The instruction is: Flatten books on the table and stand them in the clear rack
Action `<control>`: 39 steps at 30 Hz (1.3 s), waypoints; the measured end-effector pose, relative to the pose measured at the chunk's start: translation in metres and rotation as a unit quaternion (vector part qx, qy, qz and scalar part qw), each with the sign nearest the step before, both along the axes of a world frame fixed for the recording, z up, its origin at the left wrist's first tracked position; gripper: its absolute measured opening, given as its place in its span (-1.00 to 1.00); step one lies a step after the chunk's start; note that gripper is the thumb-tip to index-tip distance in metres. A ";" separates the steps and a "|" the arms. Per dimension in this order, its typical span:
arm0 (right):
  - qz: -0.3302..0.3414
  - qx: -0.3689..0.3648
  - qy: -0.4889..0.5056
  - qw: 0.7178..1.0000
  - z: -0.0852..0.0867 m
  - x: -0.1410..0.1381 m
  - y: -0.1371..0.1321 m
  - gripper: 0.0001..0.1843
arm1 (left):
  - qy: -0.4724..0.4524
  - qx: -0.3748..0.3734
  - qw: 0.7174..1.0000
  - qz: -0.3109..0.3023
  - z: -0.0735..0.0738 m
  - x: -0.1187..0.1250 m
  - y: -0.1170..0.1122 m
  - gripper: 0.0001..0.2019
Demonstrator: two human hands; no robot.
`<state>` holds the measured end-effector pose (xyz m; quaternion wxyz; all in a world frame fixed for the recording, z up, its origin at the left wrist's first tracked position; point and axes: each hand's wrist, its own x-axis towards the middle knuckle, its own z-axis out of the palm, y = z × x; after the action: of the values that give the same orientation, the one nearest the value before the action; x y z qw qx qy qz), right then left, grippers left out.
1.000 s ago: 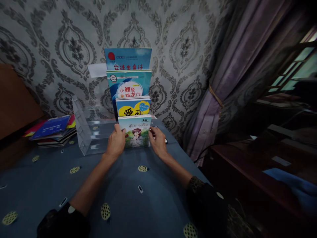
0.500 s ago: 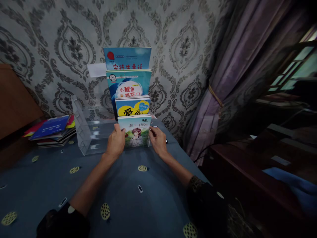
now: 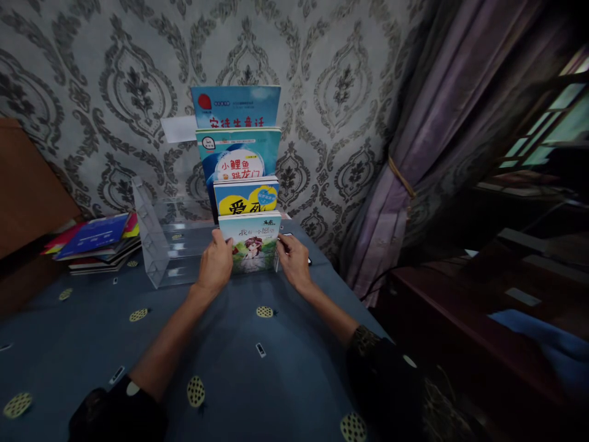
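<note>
A small book [image 3: 254, 245] with a cartoon girl on its pale green cover stands upright in the front tier of a clear tiered rack [image 3: 150, 245]. My left hand [image 3: 216, 261] is closed on the book's left edge, and my right hand [image 3: 293, 261] pinches its right edge. Behind it rise a yellow-and-blue book [image 3: 246, 197], a teal book [image 3: 239, 150] with a white oval, and a blue book [image 3: 237, 105] with red lettering at the back. The fingers behind the front book are hidden.
On the left lies a stack of books [image 3: 99, 242] beside a brown box [image 3: 32, 184]. A dark blue patterned cloth [image 3: 230, 380] covers the table. A dark object, partly hidden, lies behind my right hand. A purple curtain [image 3: 414, 141] hangs to the right by the patterned wall.
Both hands keep their hold on the front book. The view has shifted very slightly; nothing else has visibly moved.
</note>
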<state>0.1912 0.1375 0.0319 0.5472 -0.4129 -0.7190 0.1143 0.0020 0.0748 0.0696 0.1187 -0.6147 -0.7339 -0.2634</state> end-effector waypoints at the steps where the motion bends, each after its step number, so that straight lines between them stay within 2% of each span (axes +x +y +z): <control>1: 0.000 0.000 0.000 1.000 0.000 0.000 0.000 -0.62 | 0.000 0.001 1.000 0.001 0.000 0.000 0.000 -0.80; 8: -0.001 -0.004 -0.004 1.000 0.001 0.001 0.000 -0.62 | -0.002 0.008 1.000 -0.003 -0.001 0.000 0.001 -0.80; 22: -0.003 -0.006 -0.010 1.000 0.003 0.002 -0.002 -0.66 | -0.022 -0.032 0.999 0.005 0.006 0.003 -0.004 -0.73; 33: -0.015 -0.002 -0.015 1.000 -0.004 0.004 -0.002 -0.65 | -0.033 -0.021 0.999 -0.025 0.004 0.000 -0.010 -0.72; 39: 0.000 -0.017 -0.011 1.000 -0.008 0.006 -0.005 -0.61 | -0.041 -0.026 0.998 -0.030 0.006 0.001 -0.013 -0.72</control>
<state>0.1969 0.1325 0.0244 0.5322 -0.4234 -0.7228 0.1226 0.0030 0.0621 0.0757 0.0649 -0.6281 -0.7259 -0.2727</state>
